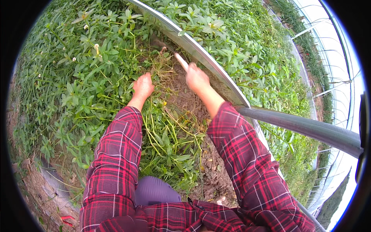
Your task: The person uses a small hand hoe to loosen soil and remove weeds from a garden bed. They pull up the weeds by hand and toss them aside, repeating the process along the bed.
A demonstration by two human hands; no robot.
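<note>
My right hand [197, 77], slightly blurred, is wrapped around the pale handle [181, 61] of a sickle-like hand tool. Its dark blade [158, 43] is blurred and partly lost among stems beside the metal edging. My left hand [144, 85] is closed in a fist on green weed stems at the edge of the leafy growth [98, 84]; the fingers' far side is hidden. Dry, yellowish stems [163, 69] lie between the two hands. Below them, loose weeds [166, 139] are spread over bare brown soil [185, 97].
Curved metal edging [214, 59] runs close along my right side. A thick grey pipe [301, 127] crosses out from it to the right. More weeds [240, 49] grow beyond, under greenhouse hoops [345, 46]. Red objects [67, 221] lie on the ground at lower left.
</note>
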